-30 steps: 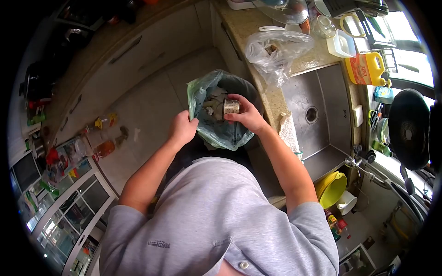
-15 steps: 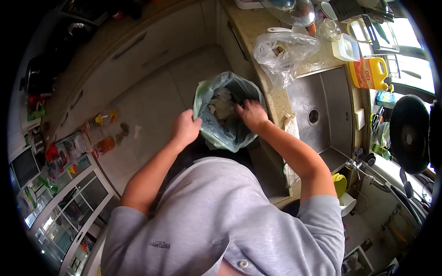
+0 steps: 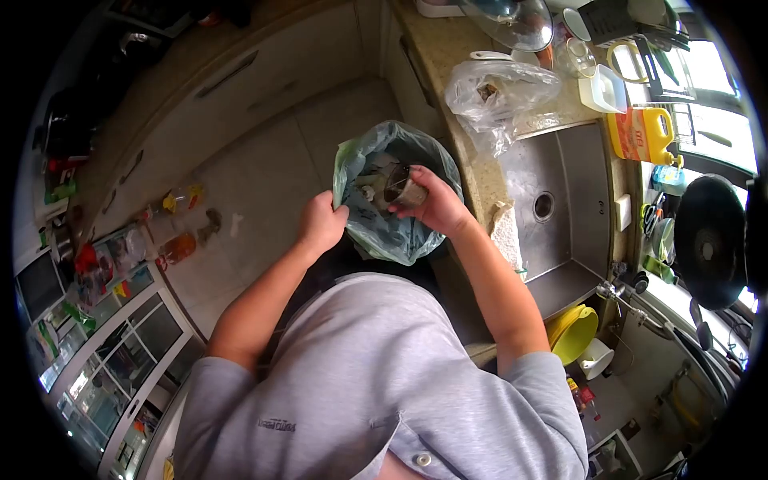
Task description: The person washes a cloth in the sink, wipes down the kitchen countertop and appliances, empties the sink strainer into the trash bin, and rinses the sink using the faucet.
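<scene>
My left hand (image 3: 322,222) pinches the rim of a grey-green bag (image 3: 352,172) that lines a bin. Inside the bag lie pale, crumpled scraps (image 3: 370,194), partly in shadow. Over the bag's mouth, on its right side, my right hand (image 3: 436,202) has its fingers wrapped round a small metal strainer basket (image 3: 406,192). The basket is tilted with its open, dark mouth turned to the left. What may be inside the basket cannot be made out.
To the right is a steel sink (image 3: 552,240) with a round drain (image 3: 543,206). On the counter sit a clear plastic bag (image 3: 508,92) and a yellow jug (image 3: 644,136). A cloth (image 3: 506,236) hangs at the sink edge. Bottles (image 3: 178,248) stand on the floor at left.
My right hand has come up from inside the bag and now shows a metal strainer basket in its grip. My left hand stays on the bag's rim.
</scene>
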`<state>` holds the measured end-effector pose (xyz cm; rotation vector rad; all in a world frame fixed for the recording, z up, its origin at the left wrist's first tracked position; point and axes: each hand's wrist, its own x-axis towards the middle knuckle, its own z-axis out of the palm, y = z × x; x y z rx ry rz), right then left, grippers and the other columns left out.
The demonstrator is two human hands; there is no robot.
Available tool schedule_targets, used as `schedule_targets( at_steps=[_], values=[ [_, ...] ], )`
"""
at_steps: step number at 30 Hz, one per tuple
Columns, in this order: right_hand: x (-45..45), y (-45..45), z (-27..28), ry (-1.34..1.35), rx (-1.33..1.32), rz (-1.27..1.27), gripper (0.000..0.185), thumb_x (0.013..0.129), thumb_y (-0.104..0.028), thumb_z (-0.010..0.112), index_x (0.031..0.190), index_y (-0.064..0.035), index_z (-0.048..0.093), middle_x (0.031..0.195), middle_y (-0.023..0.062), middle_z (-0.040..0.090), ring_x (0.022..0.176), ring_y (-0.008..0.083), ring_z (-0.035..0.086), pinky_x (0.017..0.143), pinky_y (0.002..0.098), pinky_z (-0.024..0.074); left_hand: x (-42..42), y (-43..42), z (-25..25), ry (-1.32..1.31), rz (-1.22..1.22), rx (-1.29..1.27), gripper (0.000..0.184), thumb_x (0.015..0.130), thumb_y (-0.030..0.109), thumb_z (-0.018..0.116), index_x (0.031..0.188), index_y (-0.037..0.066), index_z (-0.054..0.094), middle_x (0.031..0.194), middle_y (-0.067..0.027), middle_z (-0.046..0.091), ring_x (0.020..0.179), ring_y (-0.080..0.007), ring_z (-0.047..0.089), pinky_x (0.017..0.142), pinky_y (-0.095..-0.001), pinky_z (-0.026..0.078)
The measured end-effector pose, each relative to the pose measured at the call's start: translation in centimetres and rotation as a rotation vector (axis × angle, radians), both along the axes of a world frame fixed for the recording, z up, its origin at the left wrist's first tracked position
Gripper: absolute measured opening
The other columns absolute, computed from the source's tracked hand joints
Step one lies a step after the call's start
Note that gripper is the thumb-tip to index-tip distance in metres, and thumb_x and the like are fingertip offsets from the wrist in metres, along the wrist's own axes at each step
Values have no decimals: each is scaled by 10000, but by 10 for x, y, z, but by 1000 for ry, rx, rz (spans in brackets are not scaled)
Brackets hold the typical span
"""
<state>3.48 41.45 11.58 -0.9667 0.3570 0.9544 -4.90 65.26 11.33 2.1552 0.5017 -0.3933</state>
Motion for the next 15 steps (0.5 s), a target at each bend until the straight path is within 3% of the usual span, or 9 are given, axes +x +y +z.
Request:
schedule_targets(
  at_steps=[2,3,10,13,15],
  values=[
    [-3,-7,-9,238,447,-44,447,950,-394,514,1198,-31,594,1087,170,669,867,335,655,711,377,515,1,0,4,31,13,-11,180,780,149,628,812,-27,606,722,-240,623,708,-433,624,639,-483,487],
    [-5,-8,-9,250,464,-40,508,952,-472,451,1164,-46,630,1029,169,685,880,344,652,684,368,501,0,0,3,33,11,-13,180,780,149,628,812,-27,606,722,-240,623,708,-433,624,639,-483,487],
    [-11,-9,-5,143,598,-88,456,945,-384,426,1223,-59,584,1066,177,669,861,326,644,681,387,510,4,1,10,34,-18,52,190,780,159,628,835,-23,625,754,-234,642,731,-427,636,659,-481,491],
    [-11,-12,-7,175,680,-68,534,896,-446,482,1274,-75,548,1092,181,657,909,359,628,682,390,499,4,3,9,38,-3,26,191,781,161,629,842,-19,631,756,-232,647,737,-428,638,662,-481,494],
    [-10,-13,-1,203,707,-57,476,878,-373,536,1263,-94,553,1140,163,638,971,331,619,706,389,507,4,4,7,31,4,8,190,781,162,629,843,-18,633,757,-231,648,741,-429,639,664,-481,495]
  ],
)
